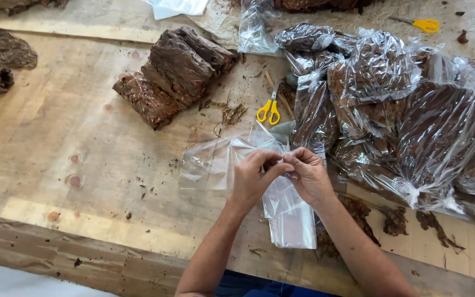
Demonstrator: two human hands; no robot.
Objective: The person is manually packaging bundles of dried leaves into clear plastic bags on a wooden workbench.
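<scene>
1. The left hand and right hand both pinch the top edge of a clear, flat plastic bag; its long axis runs from the hands toward the person, over the plywood table.
2. Two yellow-handled scissors show: one beside the filled clear bags of brown leaf, one at the far edge; one stack of brown leaves lies apart.

L: my left hand curled, fingers bent, thumb tip pressed to forefinger | R: my right hand mirrors it, fingertips pinched just beside the left's | pinches meet between both hands | forearms bare, angling up from below, wrists slightly cocked inward
</scene>
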